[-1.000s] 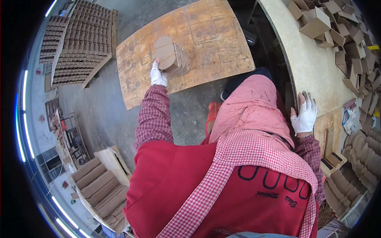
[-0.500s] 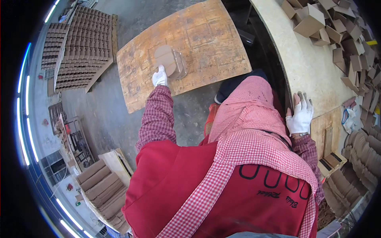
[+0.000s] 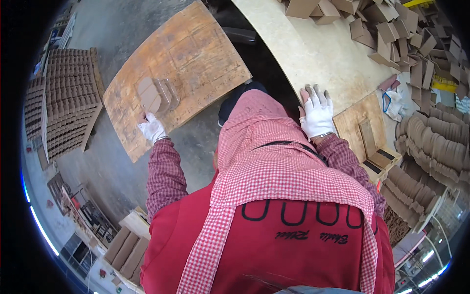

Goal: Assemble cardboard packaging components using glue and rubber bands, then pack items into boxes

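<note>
A short stack of rounded brown cardboard pieces, with clear plastic-looking sides, sits on a worn wooden board at the left. My left hand, in a white glove with bare fingertips, is at the board's near edge, just below the stack and apart from it. Its fingers are loosely bent and seem to hold nothing. On the right, my gloved right hand lies flat on the edge of a pale tabletop, fingers stretched out and fingertips dark.
Folded cardboard pieces are heaped at the far right. Curved brown cardboard stacks stand near right, beside a wooden jig and a loose glove. A tall pallet of brown pieces stands far left.
My left hand has come off the cardboard stack and drawn back to the board's near edge. The view has turned toward the right. My right hand stays on the tabletop edge.
</note>
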The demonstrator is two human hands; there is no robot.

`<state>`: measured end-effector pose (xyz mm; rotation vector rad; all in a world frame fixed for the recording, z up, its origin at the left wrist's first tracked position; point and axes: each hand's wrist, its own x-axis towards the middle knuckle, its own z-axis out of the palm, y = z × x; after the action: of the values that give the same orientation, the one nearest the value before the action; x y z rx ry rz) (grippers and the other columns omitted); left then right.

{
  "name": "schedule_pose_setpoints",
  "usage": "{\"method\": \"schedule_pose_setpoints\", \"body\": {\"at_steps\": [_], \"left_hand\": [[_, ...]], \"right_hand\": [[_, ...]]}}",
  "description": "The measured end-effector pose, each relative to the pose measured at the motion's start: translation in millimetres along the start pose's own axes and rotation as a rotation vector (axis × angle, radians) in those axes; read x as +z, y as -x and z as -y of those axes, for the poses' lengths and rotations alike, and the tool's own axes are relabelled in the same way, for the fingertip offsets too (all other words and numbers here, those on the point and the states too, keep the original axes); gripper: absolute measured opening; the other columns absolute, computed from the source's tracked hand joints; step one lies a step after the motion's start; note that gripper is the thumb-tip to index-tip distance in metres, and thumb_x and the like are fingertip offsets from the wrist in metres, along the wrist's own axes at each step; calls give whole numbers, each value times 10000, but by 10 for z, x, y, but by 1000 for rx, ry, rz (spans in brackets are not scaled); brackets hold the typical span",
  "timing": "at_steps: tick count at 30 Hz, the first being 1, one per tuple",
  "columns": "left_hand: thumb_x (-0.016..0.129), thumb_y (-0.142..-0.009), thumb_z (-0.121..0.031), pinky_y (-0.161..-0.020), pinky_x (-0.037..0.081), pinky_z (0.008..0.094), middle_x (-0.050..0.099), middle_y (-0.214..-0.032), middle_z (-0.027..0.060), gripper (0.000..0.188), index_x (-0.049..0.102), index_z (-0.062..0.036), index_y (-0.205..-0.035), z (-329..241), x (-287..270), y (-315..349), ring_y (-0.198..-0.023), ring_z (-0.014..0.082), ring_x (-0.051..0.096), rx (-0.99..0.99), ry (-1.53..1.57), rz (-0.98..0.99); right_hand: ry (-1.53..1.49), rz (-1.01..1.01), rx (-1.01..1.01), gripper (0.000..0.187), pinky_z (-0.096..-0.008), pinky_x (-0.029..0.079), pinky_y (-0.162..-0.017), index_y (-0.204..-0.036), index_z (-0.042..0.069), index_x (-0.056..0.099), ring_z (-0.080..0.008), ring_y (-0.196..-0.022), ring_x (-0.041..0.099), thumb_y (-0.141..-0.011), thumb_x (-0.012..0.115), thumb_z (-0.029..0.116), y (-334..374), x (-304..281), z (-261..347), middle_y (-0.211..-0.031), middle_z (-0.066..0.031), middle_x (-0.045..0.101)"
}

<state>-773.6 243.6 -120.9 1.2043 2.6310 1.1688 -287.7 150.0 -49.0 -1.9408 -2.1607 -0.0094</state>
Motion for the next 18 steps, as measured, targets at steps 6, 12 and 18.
{"method": "schedule_pose_setpoints", "body": {"at_steps": [6,12,18], "left_hand": [[547,-865,-248,-746,446,338,606,-914,123,261,602,-32,-1000,-263,-113,533,-816,260,559,215,-95,279],[580,-828,-217,-738,459,335,589,-887,104,213,608,-50,-957,-108,-439,1324,-784,254,569,270,-164,568],[614,-791,-191,-696,468,331,591,-894,86,168,616,-70,-908,88,-787,1792,-786,259,582,289,-166,816]], "right_hand": [[-39,-8,15,585,-478,281,-1035,-1262,96,442,-313,-1233,408,-704,612,135,52,66,-32,-1306,-104,456],[-65,-30,-20,583,-462,304,-1025,-1258,105,462,-306,-1220,431,-697,620,126,49,104,-94,-1304,-95,472],[61,-55,-5,577,-435,316,-1020,-1267,121,462,-307,-1211,441,-708,607,124,36,5,-11,-1296,-90,483]]}}
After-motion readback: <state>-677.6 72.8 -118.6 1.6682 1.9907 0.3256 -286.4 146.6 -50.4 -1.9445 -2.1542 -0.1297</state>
